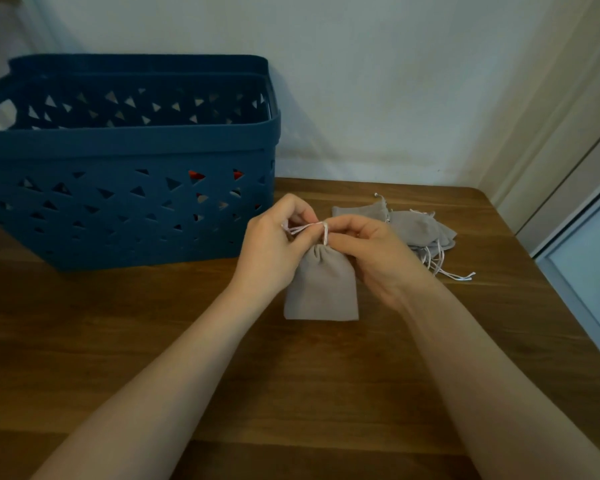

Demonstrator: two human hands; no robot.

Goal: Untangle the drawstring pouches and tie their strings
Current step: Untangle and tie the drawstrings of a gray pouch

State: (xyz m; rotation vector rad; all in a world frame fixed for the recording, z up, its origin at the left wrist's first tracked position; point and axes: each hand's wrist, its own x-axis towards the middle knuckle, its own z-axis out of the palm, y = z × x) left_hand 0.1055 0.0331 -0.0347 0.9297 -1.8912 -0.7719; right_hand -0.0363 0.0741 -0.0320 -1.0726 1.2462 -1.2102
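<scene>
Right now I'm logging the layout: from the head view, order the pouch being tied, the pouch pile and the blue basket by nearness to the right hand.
1. Pouch being tied: held at the right hand.
2. Pouch pile: just beyond, right.
3. Blue basket: far left.

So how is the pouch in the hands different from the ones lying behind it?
The held pouch is alone, its neck gathered, both hands pinching its string. The pouches behind lie heaped and overlapping, untouched, strings trailing loose on the table. All are grey cloth with pale strings.
</scene>
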